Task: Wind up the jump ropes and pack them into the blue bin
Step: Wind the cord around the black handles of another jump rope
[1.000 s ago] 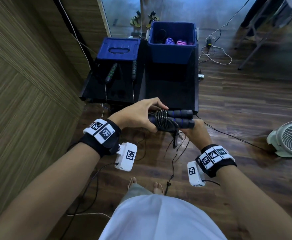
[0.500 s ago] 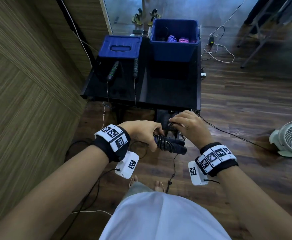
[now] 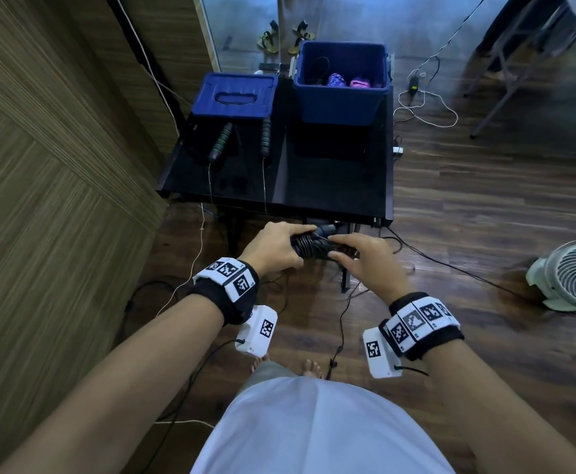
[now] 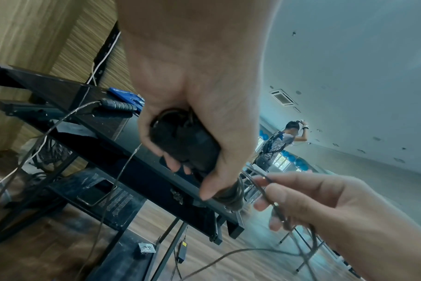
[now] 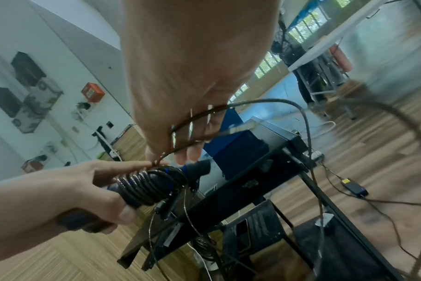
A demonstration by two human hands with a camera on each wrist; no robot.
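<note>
Your left hand [image 3: 276, 246] is wrapped tight around the paired black-and-blue handles [image 5: 154, 182] of the jump rope, held in the air just in front of the black surface [image 3: 331, 172]. Several coils of cord [image 5: 142, 183] already sit snug around them. Your right hand [image 3: 368, 256] pinches the loose cord [image 4: 274, 201] between thumb and fingertips, right beside the coils.

That cord looks thin, springy and slick, so it will likely try to unwind the moment tension drops. Keep your grip on the handles below the coils, and feed the cord close to the bundle rather than far down its length. The whole thing should be light.

The blue bin [image 3: 341, 97] stands open at the far side of the surface, with wound ropes already inside. A second rope with green-banded handles [image 3: 221, 142] lies unwound by the blue lid [image 3: 235, 94].
</note>
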